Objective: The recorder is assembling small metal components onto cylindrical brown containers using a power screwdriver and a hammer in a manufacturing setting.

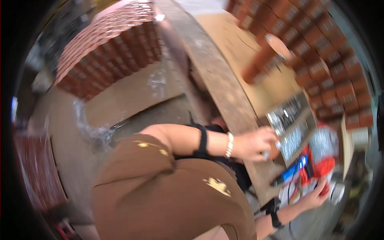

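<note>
My left hand (256, 145), with a beaded bracelet at the wrist, is over the bench edge beside an open box (305, 132) of small parts. Its fingers are curled against a brown rounded piece (275, 152), too blurred to name. Small shiny metal parts (285, 115) fill one side of the box and clear-looking pieces (293, 143) the other. Farther right, my right hand (318, 194) has its fingers closed on a red round object (325, 189). A blue and black hand tool (294, 169) lies between my hands, beside a red and clear plastic bag (324, 148).
Stacked reddish-brown boxes (320, 48) stand at the right end of the bench (216, 68); one brown block (264, 58) is apart from them on cardboard. Another large stack (112, 52) sits at the far left on cardboard. Crumpled clear wrap (90, 128) lies on the floor.
</note>
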Demonstrator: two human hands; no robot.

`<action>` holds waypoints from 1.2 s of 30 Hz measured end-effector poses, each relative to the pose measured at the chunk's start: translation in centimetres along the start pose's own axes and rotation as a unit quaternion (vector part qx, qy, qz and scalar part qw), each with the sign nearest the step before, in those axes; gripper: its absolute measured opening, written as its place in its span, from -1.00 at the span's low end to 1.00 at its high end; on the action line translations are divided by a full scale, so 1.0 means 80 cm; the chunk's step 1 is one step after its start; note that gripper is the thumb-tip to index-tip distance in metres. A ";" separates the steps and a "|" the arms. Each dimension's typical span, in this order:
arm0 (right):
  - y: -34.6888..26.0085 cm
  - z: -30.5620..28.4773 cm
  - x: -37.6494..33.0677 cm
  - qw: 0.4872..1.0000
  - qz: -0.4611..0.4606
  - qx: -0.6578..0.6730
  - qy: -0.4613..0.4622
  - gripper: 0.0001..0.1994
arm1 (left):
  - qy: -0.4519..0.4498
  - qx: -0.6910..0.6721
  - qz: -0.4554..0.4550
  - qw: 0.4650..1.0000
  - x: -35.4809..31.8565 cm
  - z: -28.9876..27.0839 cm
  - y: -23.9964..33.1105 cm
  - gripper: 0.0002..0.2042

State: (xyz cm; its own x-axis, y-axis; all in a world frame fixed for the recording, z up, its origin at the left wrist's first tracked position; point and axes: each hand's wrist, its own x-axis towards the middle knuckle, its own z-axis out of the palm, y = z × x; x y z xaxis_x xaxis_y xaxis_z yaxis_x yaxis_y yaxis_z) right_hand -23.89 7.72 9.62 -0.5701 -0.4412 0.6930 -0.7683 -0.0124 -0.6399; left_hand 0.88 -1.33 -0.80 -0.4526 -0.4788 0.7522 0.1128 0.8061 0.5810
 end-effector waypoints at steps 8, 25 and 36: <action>-0.102 0.060 -0.042 0.777 0.121 0.578 -0.216 -0.89 | -0.018 0.071 -0.058 0.996 0.000 -0.020 0.007 -0.73; -0.102 0.101 -0.071 0.752 0.146 0.595 -0.241 -0.73 | -0.027 0.057 -0.074 0.995 0.004 -0.017 0.011 -0.70; -0.100 0.099 -0.068 0.736 0.123 0.600 -0.289 -0.80 | -0.032 0.058 -0.079 0.995 0.005 -0.017 0.011 -0.70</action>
State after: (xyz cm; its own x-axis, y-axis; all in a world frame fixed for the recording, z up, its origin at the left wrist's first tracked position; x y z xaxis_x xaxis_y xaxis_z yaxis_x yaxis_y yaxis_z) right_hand -12.30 3.09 8.32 -0.1631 -0.8660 0.4727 0.3447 -0.4989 -0.7951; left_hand 1.96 -1.30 0.43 -0.5118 -0.5833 0.6308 -0.0653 0.7585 0.6484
